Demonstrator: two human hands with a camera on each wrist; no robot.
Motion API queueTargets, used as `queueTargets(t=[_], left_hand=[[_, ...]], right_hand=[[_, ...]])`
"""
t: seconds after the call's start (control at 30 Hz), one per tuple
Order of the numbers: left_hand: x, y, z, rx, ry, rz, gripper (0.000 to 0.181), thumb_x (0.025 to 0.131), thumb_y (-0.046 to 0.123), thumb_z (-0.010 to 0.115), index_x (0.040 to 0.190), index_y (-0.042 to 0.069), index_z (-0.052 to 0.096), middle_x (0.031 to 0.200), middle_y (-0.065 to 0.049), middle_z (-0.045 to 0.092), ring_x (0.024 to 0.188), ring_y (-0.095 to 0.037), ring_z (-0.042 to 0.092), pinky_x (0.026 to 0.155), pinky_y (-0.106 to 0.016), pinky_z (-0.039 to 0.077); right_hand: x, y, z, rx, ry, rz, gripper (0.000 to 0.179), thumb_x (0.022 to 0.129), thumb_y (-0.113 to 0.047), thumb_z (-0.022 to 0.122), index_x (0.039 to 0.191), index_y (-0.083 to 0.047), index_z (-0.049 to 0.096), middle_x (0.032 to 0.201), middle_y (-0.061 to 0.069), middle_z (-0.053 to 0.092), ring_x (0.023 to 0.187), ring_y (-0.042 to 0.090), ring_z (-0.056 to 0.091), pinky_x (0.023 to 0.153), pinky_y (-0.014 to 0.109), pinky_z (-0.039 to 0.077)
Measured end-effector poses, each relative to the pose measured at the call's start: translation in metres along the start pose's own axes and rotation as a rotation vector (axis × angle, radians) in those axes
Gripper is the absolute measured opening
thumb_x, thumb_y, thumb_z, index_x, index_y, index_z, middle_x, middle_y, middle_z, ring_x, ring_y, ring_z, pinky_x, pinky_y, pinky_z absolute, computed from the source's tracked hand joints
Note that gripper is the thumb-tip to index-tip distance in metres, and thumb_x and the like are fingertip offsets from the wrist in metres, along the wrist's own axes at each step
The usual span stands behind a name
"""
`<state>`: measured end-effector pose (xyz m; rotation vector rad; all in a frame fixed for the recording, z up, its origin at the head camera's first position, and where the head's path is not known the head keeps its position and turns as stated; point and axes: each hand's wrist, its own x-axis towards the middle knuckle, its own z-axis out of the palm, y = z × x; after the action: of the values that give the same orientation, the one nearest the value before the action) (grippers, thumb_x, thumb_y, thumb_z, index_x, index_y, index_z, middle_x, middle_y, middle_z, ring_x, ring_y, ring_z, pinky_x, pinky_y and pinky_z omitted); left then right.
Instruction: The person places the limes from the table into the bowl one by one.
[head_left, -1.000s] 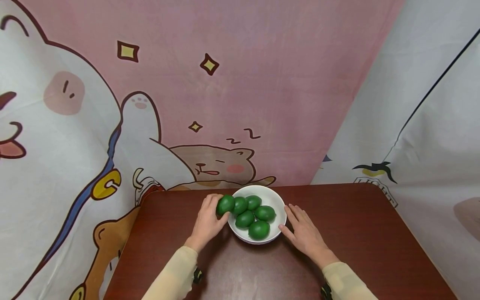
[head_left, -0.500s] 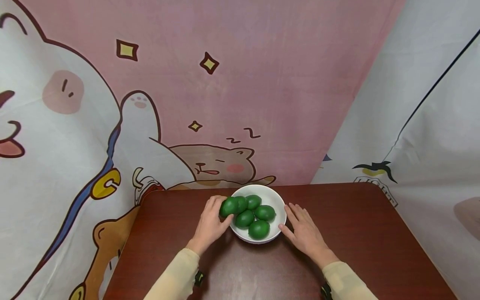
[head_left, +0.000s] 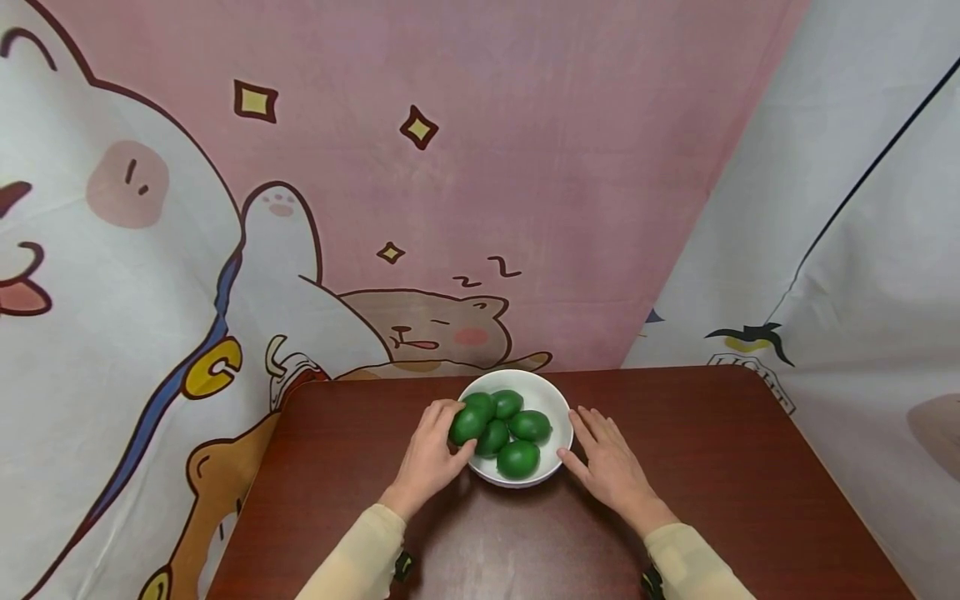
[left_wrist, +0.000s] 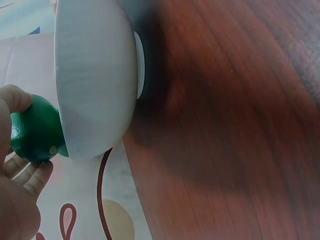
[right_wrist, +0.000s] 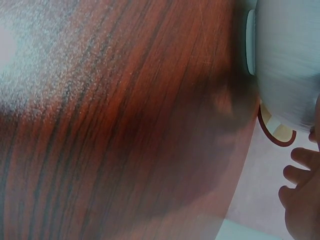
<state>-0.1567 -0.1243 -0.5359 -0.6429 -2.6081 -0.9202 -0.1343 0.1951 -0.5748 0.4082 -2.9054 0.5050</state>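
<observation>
My left hand grips a green lime between thumb and fingers, over the left side of a white bowl. In the left wrist view the held lime is right at the rim, thumb above and fingertips below. Several more limes lie inside the bowl, partly overlapped by the held one. My right hand is at the bowl's right side, fingers extended with the fingertips right at the rim. The right wrist view shows only part of this hand, beside the bowl's outer wall.
The bowl stands near the back edge of a dark red-brown wooden table. Right behind the table hangs a cloth printed with cartoon animals.
My left hand has moved right and slightly toward me, carrying the lime from outside the bowl's left rim to over its inside. My right hand has stayed put.
</observation>
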Motion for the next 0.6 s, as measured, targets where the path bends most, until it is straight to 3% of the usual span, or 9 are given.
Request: queueTargets(t=[0.6], left_hand=[[-0.0059,0.0088,0.0099,-0.015,-0.033,0.041,0.053,0.084,0.025,0.085,0.13,0.011,0.062,0.125,-0.003,0.058,0.114,-0.019,0.058,0.095,-0.041,0.055]], right_hand=[[-0.0009,0.0003,0.0018,0.015,0.004,-0.003,0.075,0.099,-0.048,0.065,0.156,-0.003,0.044,0.157,0.023,0.045,0.149,0.042,0.036,0.122,0.057,0.026]])
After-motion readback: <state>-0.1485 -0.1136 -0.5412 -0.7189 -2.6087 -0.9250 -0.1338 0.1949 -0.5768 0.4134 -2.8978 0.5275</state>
